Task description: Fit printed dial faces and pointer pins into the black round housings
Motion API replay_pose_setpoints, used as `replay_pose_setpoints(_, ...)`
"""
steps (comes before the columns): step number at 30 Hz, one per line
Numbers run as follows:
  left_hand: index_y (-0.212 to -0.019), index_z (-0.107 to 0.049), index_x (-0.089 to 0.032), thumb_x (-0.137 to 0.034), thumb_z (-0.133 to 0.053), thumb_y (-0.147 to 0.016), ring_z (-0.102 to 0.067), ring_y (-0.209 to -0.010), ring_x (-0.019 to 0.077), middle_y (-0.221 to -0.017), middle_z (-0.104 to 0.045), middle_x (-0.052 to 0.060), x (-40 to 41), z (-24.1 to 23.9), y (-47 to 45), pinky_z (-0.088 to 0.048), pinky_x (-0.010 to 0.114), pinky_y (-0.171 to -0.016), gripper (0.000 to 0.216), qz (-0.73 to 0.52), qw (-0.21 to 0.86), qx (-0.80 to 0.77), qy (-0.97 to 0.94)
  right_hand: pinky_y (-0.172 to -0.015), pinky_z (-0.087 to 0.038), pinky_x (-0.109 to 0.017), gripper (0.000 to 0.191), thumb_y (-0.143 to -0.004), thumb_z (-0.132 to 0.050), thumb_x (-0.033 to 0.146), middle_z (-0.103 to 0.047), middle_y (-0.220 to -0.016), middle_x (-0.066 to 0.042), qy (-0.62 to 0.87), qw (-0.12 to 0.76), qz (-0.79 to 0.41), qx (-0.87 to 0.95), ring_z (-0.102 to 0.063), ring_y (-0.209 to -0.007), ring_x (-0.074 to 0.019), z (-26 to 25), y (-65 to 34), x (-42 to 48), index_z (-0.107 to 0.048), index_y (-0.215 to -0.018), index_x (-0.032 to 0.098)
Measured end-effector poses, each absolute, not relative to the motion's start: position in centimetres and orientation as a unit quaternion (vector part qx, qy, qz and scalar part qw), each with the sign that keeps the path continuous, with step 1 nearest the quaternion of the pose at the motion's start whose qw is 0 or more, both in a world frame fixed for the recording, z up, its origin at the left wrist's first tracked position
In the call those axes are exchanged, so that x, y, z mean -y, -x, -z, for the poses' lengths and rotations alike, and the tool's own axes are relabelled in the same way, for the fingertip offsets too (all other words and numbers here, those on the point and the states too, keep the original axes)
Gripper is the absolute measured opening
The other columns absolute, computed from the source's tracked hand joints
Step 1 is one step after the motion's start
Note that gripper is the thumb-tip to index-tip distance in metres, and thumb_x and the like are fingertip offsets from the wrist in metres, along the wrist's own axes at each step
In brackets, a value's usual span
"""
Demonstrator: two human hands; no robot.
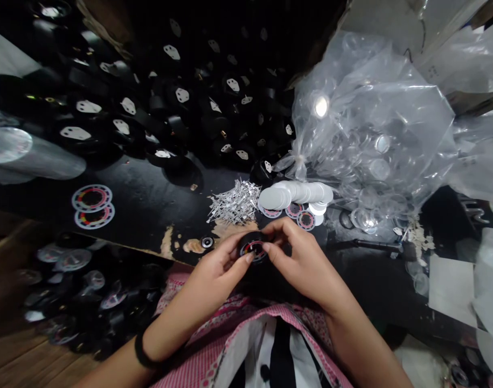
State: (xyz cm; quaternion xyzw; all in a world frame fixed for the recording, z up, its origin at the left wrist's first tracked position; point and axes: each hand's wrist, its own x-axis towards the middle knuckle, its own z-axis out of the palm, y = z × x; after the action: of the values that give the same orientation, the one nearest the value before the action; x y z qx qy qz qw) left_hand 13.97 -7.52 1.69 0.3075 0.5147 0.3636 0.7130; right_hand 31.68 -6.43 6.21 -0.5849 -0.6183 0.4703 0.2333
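Both of my hands meet over my lap on a small round black part with a red, white and black dial face (255, 249). My left hand (217, 272) pinches its left edge, fingers curled round it. My right hand (298, 258) grips the right edge, fingertips pressed onto the dial. Just beyond them lies a heap of small silver metal pointers (234, 203) and a toppled row of white discs (294, 194), with printed dial rings (300, 215) beside them.
A dark worn board (149, 205) carries a big pile of black round housings with white plates (181, 102). Two printed rings (92, 206) lie at left. A clear plastic bag of round lenses (371, 134) stands at right. Finished parts (80, 291) fill a bin at lower left.
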Motion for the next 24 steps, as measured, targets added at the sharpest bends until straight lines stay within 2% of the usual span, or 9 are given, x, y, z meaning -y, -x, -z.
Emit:
replay_pose_setpoints(2,-0.104,-0.077,-0.025,-0.03,-0.082,-0.075,-0.069,-0.11,0.0283,-0.111,-0.077,0.006,7.7,-1.6,-13.3,-0.049,0.04,-0.105,0.03,-0.381,0.7,-0.535,-0.283,-0.078,-0.049,-0.031,0.011,-0.094,-0.057,0.02,-0.071,-0.097,-0.002,0.567,0.204,-0.437,0.668,-0.065,-0.086,-0.0166,-6.2,-31.2,5.6,-0.063,-0.104,0.02)
replay_pose_setpoints(5,-0.103,-0.075,-0.024,-0.03,-0.079,-0.079,-0.073,-0.102,0.0254,-0.106,-0.078,0.005,7.3,-1.8,-13.0,-0.055,0.041,-0.099,0.025,-0.45,0.701,-0.521,-0.188,-0.085,-0.046,-0.042,0.014,-0.097,-0.054,0.021,-0.072,-0.098,-0.009,0.592,0.112,-0.264,0.753,-0.065,-0.095,-0.0262,-5.7,-30.0,3.9,-0.067,-0.095,0.017)
replay_pose_setpoints(7,-0.101,-0.074,-0.023,-0.026,-0.075,-0.083,-0.073,-0.104,0.0234,-0.105,-0.078,0.004,6.6,-2.1,-13.2,-0.055,0.039,-0.099,0.018,-0.499,0.701,-0.488,-0.147,-0.083,-0.044,-0.046,0.017,-0.097,-0.052,0.023,-0.071,-0.099,-0.012,0.587,0.045,-0.156,0.793,-0.063,-0.095,-0.031,-5.3,-29.1,3.0,-0.067,-0.096,0.015)
replay_pose_setpoints(10,-0.098,-0.073,-0.022,-0.02,-0.071,-0.086,-0.07,-0.112,0.0218,-0.105,-0.078,0.002,5.7,-2.7,-13.3,-0.052,0.038,-0.105,0.011,-0.542,0.693,-0.46,-0.123,-0.079,-0.043,-0.046,0.018,-0.099,-0.049,0.023,-0.07,-0.101,-0.014,0.553,-0.006,-0.092,0.828,-0.062,-0.093,-0.0319,-4.8,-28.1,2.4,-0.065,-0.103,0.015)
replay_pose_setpoints(14,-0.093,-0.071,-0.021,-0.021,-0.072,-0.087,-0.07,-0.112,0.022,-0.103,-0.078,0.002,5.6,-2.9,-12.8,-0.05,0.039,-0.108,0.006,-0.557,0.681,-0.466,-0.097,-0.079,-0.041,-0.046,0.019,-0.098,-0.046,0.017,-0.07,-0.098,-0.016,0.523,-0.032,-0.075,0.849,-0.061,-0.091,-0.032,-4.8,-27.6,1.9,-0.064,-0.101,0.012)
replay_pose_setpoints(18,-0.096,-0.067,-0.023,-0.024,-0.073,-0.085,-0.074,-0.105,0.0241,-0.106,-0.078,0.003,6.5,-2.4,-12.4,-0.054,0.042,-0.101,0.012,-0.532,0.7,-0.471,-0.077,-0.078,-0.04,-0.045,0.022,-0.098,-0.045,0.019,-0.071,-0.095,-0.017,0.511,-0.04,-0.089,0.854,-0.063,-0.089,-0.0323,-4.7,-28.0,1.2,-0.065,-0.099,0.01)
replay_pose_setpoints(21,-0.096,-0.065,-0.024,-0.027,-0.073,-0.085,-0.074,-0.103,0.0263,-0.111,-0.077,0.004,6.9,-2.2,-12.6,-0.057,0.044,-0.096,0.014,-0.503,0.725,-0.467,-0.043,-0.08,-0.04,-0.042,0.02,-0.098,-0.047,0.02,-0.072,-0.095,-0.015,0.52,-0.02,-0.12,0.846,-0.062,-0.09,-0.0298,-4.4,-28.5,1.1,-0.065,-0.097,0.012)
replay_pose_setpoints(24,-0.097,-0.065,-0.023,-0.025,-0.067,-0.089,-0.075,-0.102,0.0275,-0.114,-0.076,0.006,6.7,-2.5,-13.2,-0.058,0.046,-0.094,0.009,-0.467,0.756,-0.46,-0.001,-0.083,-0.041,-0.039,0.016,-0.097,-0.051,0.022,-0.072,-0.094,-0.011,0.552,0.037,-0.167,0.816,-0.062,-0.091,-0.0263,-4.3,-29.1,1.6,-0.065,-0.093,0.015)
